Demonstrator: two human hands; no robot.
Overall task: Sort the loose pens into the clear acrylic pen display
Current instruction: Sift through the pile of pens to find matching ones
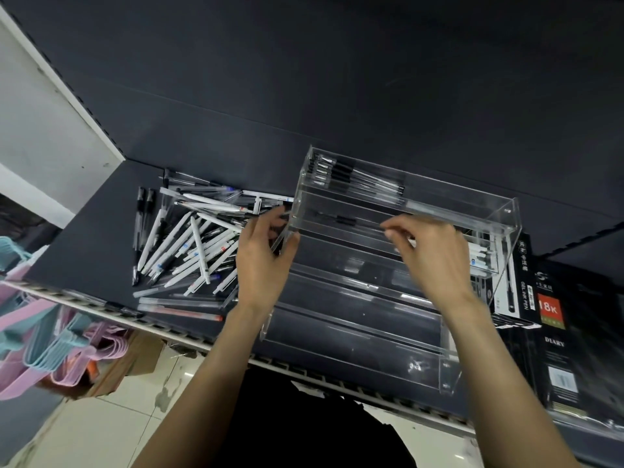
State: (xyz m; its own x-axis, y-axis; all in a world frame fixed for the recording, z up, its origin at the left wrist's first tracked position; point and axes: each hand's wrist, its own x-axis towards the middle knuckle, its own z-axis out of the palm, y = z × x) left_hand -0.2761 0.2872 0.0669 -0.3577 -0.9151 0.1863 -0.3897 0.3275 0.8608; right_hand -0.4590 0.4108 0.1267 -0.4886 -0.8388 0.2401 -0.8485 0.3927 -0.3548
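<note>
A heap of loose pens (189, 241), white, clear and black-gripped, lies on the dark shelf left of the clear acrylic pen display (371, 295). The display has stepped tiers. Its top tier holds several black-gripped pens (351, 179); white pens (483, 255) show in a tier behind my right wrist. My left hand (263, 255) grips the display's left side wall, thumb in front and fingers behind. My right hand (429, 258) hovers over the second tier, its fingertips pinching the end of a clear black-gripped pen (341, 219) that lies along that tier.
Dark boxes of gel pens and diaries (553, 319) stand right of the display. The shelf's front edge (101, 304) runs across below the pens. Pink and blue hangers (50, 339) and a cardboard box (131, 363) sit lower left over a tiled floor.
</note>
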